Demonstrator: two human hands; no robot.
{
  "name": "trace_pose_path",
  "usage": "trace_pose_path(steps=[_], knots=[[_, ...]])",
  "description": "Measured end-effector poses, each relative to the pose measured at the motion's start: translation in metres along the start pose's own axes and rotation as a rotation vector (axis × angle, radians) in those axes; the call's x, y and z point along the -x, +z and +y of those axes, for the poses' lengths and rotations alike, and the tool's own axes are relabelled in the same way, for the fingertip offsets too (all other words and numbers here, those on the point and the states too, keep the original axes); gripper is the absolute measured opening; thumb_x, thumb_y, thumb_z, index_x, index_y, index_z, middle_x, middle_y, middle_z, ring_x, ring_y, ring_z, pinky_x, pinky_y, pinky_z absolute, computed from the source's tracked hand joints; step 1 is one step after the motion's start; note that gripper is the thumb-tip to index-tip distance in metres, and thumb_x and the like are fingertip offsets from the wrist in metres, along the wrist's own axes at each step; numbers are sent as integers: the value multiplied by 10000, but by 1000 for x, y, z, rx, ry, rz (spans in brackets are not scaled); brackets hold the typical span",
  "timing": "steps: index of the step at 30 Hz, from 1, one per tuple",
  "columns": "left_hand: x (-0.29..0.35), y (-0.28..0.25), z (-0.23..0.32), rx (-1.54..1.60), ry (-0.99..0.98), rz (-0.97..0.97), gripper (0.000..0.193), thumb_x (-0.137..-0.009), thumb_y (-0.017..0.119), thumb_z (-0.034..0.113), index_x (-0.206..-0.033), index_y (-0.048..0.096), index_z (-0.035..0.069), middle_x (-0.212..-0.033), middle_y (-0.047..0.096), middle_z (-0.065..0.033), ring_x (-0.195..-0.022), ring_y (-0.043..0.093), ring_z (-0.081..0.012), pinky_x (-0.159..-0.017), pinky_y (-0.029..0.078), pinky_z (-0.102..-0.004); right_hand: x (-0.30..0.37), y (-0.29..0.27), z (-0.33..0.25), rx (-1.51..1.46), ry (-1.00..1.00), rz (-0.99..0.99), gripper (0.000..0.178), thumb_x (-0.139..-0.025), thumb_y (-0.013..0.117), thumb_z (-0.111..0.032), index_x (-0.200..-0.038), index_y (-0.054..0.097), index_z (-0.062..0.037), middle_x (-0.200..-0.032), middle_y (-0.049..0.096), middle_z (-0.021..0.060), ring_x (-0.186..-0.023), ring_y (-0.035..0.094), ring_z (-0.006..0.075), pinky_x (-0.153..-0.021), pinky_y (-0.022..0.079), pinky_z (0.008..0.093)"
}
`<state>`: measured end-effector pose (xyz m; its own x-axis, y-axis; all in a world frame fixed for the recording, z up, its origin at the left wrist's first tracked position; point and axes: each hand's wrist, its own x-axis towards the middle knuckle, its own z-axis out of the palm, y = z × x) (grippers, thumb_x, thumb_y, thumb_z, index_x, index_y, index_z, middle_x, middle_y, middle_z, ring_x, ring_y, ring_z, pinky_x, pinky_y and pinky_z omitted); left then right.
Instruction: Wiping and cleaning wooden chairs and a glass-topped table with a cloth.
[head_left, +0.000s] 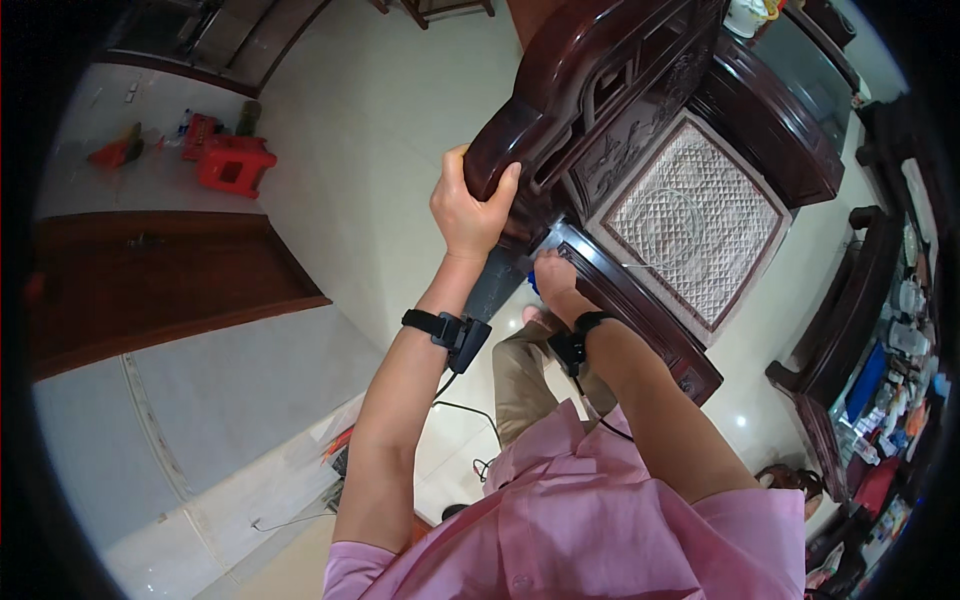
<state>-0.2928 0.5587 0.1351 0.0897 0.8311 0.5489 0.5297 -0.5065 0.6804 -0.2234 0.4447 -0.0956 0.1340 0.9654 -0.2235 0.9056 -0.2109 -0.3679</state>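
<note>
A dark, glossy wooden armchair with carved panels (625, 155) stands in front of me. My left hand (470, 205) is wrapped round the rounded end of its top rail (497, 150), thumb on one side and fingers on the other. Lower down, my right hand (555, 275) is closed at the corner of the seat frame (630, 305). A small bit of blue material (532, 283) shows beside that hand; what the fingers hold is mostly hidden. On the seat lies a quilted cushion (735, 185) with a loose coil of thin pale cable (668, 225) on it.
Red plastic stools (235, 165) stand by the wall at the far left, near a brown wooden door (170, 285). At the right, a dark wooden table (835, 310) is next to a surface crowded with small items (890, 390). A black cable (465, 407) hangs by my left forearm.
</note>
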Motion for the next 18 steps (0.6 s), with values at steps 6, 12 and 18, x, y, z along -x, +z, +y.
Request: trace_pose_path(steps=[6, 12, 18], knots=[[-1, -1, -1, -40, 36, 15, 454, -790, 798, 338, -1057, 576, 47, -833, 689, -145, -720, 686, -343, -647, 552, -404, 10, -26, 5, -15, 101, -219, 257, -919, 515, -134, -1014, 733, -35, -1068, 706, 200, -979, 710, 317, -824, 578, 408], [-1, 0, -1, -84, 48, 20, 442, -800, 783, 367, -1052, 579, 65, -828, 687, -141, -718, 685, -338, -641, 549, -410, 56, -41, 45, -38, 222, -336, 260, -906, 521, -129, -1020, 743, -55, -1069, 712, 196, -1012, 698, 336, -857, 568, 423], [-1, 1, 4, -66, 19, 4, 427, -829, 771, 354, -1066, 586, 50, -862, 697, -133, -760, 690, -317, -692, 544, -396, 117, -49, 98, 30, 262, -421, 235, -909, 539, -140, -984, 755, -83, -1054, 720, 184, -1013, 701, 327, -848, 572, 423]])
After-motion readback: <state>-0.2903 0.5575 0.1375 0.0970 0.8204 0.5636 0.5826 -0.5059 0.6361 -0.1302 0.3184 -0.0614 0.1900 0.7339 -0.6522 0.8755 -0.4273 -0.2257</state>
